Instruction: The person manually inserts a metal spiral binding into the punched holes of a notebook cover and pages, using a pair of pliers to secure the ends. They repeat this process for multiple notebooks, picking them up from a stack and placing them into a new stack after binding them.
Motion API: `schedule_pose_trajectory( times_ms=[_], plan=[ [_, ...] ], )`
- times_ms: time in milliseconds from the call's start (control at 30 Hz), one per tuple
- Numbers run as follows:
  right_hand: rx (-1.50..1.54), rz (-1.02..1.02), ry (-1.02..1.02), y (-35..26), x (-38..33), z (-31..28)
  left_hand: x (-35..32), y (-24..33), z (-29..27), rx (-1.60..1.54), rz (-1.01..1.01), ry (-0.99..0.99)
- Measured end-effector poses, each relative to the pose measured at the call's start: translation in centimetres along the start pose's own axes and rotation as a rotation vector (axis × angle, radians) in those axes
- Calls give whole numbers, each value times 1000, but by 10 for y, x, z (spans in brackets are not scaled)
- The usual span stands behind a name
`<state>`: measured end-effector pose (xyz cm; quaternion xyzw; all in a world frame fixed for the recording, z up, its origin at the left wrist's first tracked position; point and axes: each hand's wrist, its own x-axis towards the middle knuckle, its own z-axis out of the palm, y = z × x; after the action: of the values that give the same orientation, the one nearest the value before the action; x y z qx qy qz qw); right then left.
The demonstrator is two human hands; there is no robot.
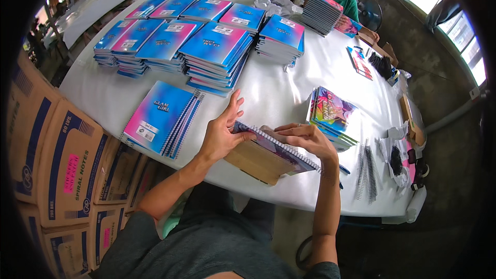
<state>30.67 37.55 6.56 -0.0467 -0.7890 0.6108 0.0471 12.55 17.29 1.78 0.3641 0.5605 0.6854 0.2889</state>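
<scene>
A spiral notebook [266, 163] stands tilted at the near edge of the table, its brown back board toward me and its white coil along the top. My left hand [222, 134] grips its left end, thumb over the coil side and the other fingers raised. With bent fingers, my right hand [310, 142] holds the coil edge farther right; its fingertips are partly hidden behind the notebook. To the left lies a small stack of blue-and-pink spiral notebooks [163, 116]. Just beyond my right hand sits a stack of multicoloured notebooks [333, 111].
Several piles of blue-and-pink notebooks [212, 44] cover the far left of the white table [268, 85]. Loose wire coils [368, 173] and a pen [344, 169] lie at right. Cardboard cartons [70, 165] rise at left. Across the table, a person in green [351, 8] handles notebooks.
</scene>
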Motion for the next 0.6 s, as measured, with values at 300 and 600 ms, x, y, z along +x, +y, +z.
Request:
schedule_pose_trajectory(
  times_ms=[300,600],
  plan=[
    [294,-71,32,9,15,9,1,-16,-4,35,122,27],
    [4,42,2,-3,25,15,8,-19,-13,72,71,-70]
  ],
)
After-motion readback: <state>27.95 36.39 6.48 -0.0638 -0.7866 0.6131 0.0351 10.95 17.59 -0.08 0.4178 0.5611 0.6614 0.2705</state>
